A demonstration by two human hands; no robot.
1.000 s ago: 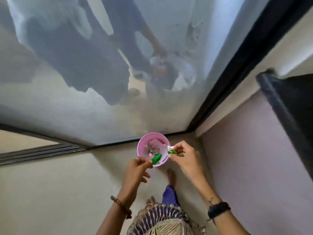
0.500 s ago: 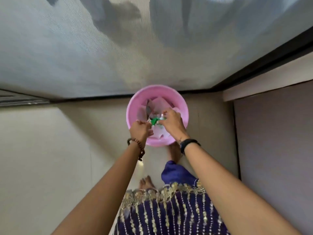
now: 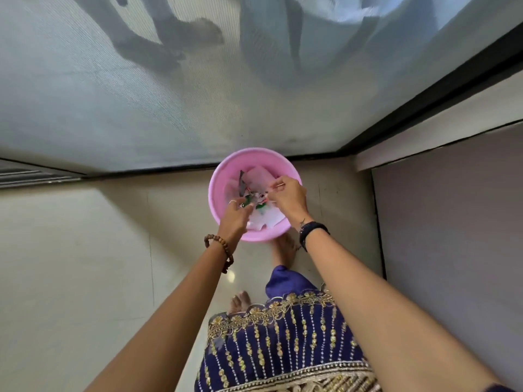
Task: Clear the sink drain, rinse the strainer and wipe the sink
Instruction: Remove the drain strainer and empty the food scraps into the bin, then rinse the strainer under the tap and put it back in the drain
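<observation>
So both hands are down over a pink bin that sits on the pale tiled floor, right up against the bottom edge of a mesh screen door. The left hand has its fingers curled around a small green and white scrap just above the rubbish, and the right hand is pinching the other end of that same bit between thumb and fingertips. Inside the bin there's a heap of crumpled pinkish white wrappers. Beaded bracelet on the left wrist, black band on the right. No sink or strainer anywhere in sight from here.
</observation>
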